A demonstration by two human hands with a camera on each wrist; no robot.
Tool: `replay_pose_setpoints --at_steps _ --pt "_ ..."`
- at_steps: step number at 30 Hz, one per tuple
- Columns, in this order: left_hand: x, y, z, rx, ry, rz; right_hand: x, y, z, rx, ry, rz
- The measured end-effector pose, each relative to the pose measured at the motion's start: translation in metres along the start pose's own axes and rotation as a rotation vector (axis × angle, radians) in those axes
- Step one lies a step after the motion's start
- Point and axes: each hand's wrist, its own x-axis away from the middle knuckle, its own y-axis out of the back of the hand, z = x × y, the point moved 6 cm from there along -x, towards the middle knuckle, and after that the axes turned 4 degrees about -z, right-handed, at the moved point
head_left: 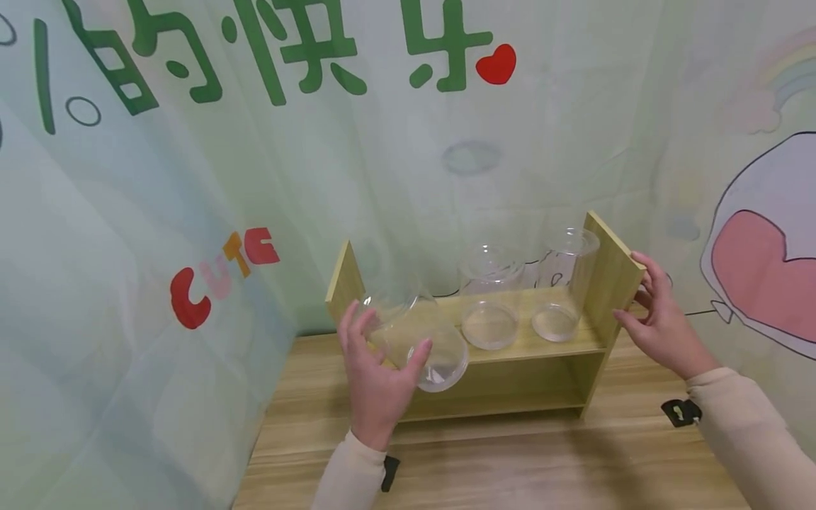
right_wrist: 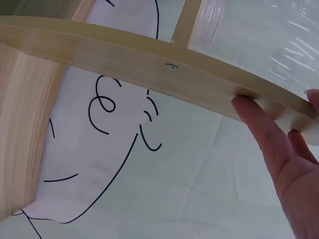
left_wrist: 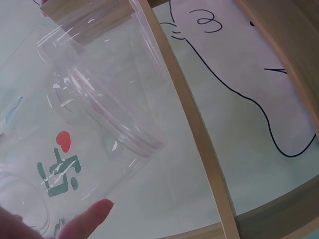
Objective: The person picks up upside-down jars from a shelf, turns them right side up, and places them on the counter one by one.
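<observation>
My left hand (head_left: 379,379) holds a clear plastic jar (head_left: 440,354), tilted over the left part of the small wooden shelf (head_left: 542,352). The thumb lies across the near side of the jar and the fingers are at its left. In the left wrist view only the thumb tip and part of the hand show below the clear jars. Two more clear jars, a middle one (head_left: 491,315) and a right one (head_left: 557,304), stand upright on the upper board. My right hand (head_left: 666,326) grips the shelf's right side panel (right_wrist: 199,74) near its front edge.
The shelf stands on a wood-grain table (head_left: 484,467) close to a printed cloth backdrop (head_left: 382,177). A lower board (head_left: 497,407) runs beneath the jars. The left side panel (head_left: 346,280) rises beside the tilted jar.
</observation>
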Motion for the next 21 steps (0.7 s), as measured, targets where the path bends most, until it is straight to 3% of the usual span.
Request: replay_pose_setpoints --at_steps 5,10,16,21 --pt "0.005 0.002 -0.021 0.074 0.066 0.007 0.001 0.003 0.0 -0.008 0.012 -0.013" --pt "0.012 0.002 -0.016 0.13 0.108 -0.008 -0.001 0.004 0.0 0.0 -0.005 -0.004" --pt "0.024 0.003 -0.007 0.254 0.208 -0.021 0.002 0.0 -0.003 0.001 -0.019 -0.001" --pt "0.034 0.0 -0.002 0.289 0.27 -0.033 0.005 0.0 -0.005 0.0 -0.008 -0.03"
